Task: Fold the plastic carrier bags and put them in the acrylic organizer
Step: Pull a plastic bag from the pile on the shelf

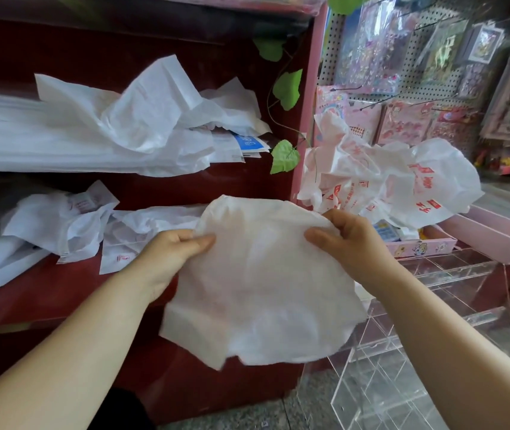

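Observation:
A white plastic carrier bag (260, 280) hangs spread out in the air in front of the dark red shelf unit. My left hand (170, 252) pinches its upper left edge between thumb and fingers. My right hand (343, 237) pinches the upper right edge in the same way. The clear acrylic organizer (433, 308) with several compartments stands low on the right, partly behind the bag and under my right forearm. A loose heap of white carrier bags with red print (402, 181) lies behind my right hand, above the organizer.
The dark red shelves (46, 293) hold more crumpled white bags (142, 125) and folded white sheets. Green artificial leaves (284, 156) hang by the pink post. A pegboard with packaged stickers (402, 88) fills the upper right. Pink trays (489, 234) sit behind the organizer.

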Demonstrator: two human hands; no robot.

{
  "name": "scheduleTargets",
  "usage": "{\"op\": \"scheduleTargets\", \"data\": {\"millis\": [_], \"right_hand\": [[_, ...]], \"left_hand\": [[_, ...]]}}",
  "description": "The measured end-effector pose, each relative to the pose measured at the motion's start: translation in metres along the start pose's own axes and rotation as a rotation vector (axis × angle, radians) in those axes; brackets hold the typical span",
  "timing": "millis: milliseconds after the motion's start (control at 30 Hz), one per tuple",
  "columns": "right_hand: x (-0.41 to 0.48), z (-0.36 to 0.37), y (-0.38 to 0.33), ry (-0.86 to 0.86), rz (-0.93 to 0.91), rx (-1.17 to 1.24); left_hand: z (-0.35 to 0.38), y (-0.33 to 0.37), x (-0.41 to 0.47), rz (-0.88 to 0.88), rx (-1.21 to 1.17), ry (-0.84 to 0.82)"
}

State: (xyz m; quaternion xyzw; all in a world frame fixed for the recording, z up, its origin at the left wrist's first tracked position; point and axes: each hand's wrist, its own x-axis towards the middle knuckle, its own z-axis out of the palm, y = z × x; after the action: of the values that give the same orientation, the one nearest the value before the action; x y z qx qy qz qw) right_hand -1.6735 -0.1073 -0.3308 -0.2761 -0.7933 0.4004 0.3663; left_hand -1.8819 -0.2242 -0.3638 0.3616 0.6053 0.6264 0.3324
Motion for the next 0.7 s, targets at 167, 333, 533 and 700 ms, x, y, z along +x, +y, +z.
{"op": "scheduleTargets", "data": {"millis": [167,333,533,700], "right_hand": [[-0.008,-0.006,0.022,-0.297,0.121,-0.363],[-0.002,-0.003,0.015,-0.32,0.137,-0.141],[0.012,0.029,-0.017,-0.34,-0.175,-0.358],[0.018,0.013,0.002,-0.063,-0.027,-0.116]], "left_hand": [[-0.009,0.008,0.006,0.184,0.229,0.183],[0.014,0.015,-0.002,0.349,0.542,-0.017],[0.03,0.021,-0.007,0.356,0.653,-0.19],[-0.003,0.004,-0.005,0.124,0.777,-0.237]]}}
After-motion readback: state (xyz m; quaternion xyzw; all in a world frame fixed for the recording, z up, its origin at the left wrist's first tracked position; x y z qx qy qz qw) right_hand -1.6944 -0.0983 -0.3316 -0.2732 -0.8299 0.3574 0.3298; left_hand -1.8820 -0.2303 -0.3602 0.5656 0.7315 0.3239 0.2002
